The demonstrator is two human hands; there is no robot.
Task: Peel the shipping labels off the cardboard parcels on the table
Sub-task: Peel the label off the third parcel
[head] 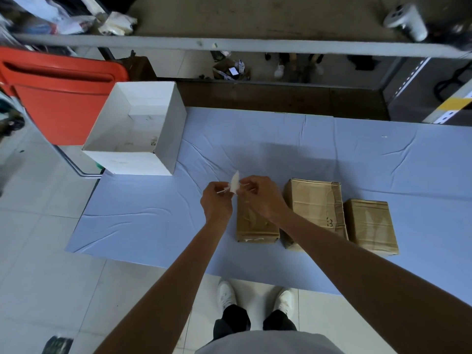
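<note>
Head view: three parcels [316,213], one label [235,183].

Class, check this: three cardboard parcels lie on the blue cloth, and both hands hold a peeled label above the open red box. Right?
Not quite. The head view shows the open box is white, not red. Both hands, left and right, hold the peeled label short of it, near the leftmost parcel.

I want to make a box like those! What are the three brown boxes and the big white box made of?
The three brown boxes look like cardboard wrapped in shiny clear tape: dull brown with glossy, wrinkled streaks. The big white box seems to be smooth white card or paperboard, with thin, flat, folded walls, though I can't be certain.
</note>
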